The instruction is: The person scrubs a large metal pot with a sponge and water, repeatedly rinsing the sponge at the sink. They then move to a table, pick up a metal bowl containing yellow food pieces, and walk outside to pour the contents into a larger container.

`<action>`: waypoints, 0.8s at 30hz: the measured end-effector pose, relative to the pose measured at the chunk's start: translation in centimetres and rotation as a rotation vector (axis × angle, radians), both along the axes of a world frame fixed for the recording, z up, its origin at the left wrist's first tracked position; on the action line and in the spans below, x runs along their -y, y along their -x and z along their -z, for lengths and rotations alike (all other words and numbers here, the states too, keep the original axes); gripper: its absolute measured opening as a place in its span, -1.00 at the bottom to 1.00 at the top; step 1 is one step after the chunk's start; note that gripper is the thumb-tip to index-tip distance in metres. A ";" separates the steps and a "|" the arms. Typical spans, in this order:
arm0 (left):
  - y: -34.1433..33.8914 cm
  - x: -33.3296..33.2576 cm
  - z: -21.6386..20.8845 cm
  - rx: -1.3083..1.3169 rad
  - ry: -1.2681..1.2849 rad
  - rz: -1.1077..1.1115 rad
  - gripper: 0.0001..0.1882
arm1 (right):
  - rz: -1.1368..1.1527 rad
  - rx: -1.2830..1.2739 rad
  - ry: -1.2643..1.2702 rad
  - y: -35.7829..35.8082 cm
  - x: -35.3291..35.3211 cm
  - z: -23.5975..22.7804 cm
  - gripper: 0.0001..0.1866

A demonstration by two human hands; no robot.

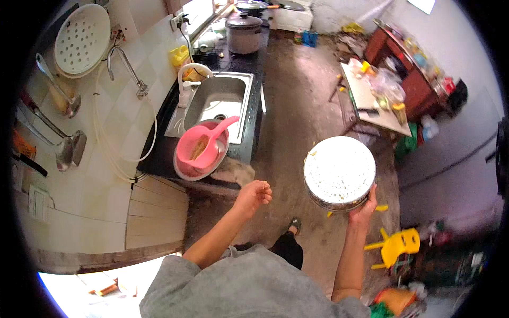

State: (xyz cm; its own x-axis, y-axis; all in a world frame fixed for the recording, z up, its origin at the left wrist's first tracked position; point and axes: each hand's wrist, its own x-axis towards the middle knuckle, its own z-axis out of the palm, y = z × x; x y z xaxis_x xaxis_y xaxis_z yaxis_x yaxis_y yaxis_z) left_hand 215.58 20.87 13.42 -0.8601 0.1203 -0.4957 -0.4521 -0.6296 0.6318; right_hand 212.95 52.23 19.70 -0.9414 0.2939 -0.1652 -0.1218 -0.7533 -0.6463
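Observation:
Fingers curled in, my left hand (255, 194) is in the air just off the counter's near corner, with nothing visible in it. Closest to it is a crumpled light cloth (233, 173) on the counter edge. My right hand (364, 206) grips the lower right rim of a round metal pan (340, 170), held out over the floor. The pan's face is bright white with dark specks; glare hides whether these are holes. On the counter by the sink, a pink dipper (203, 142) with brownish stuff inside rests in a metal bowl (186, 173).
A steel sink (244, 103) with a white tap is set in the black counter, a large lidded pot (244, 34) beyond it. Right of the walkway stand a cluttered low table (366, 114) and a yellow chair (400, 246). Ladles and a white colander (82, 40) hang left.

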 end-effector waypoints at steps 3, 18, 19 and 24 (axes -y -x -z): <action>6.3 -2.9 2.1 -0.046 -0.023 -0.095 -0.86 | -0.248 -0.052 0.099 9.5 -1.7 0.8 -0.52; 30.5 0.7 0.0 -0.202 -0.442 -0.972 -0.66 | -1.103 0.112 0.203 45.8 16.1 7.3 -0.60; 31.5 1.9 0.7 -0.214 -0.465 -1.020 -0.65 | -1.167 0.097 0.148 47.6 18.4 7.9 -0.60; 34.5 6.3 3.5 -0.205 -0.523 -1.279 -0.73 | -1.295 0.174 -0.249 53.5 28.9 12.5 -0.61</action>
State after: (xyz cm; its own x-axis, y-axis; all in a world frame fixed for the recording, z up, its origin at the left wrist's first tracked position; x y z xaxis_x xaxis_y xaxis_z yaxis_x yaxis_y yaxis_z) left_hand 181.08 14.62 9.94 -0.5639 -0.6640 -0.4910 0.6787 -0.7114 0.1827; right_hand 159.47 23.28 7.25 -0.5352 -0.7525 -0.3839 0.6864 -0.1224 -0.7169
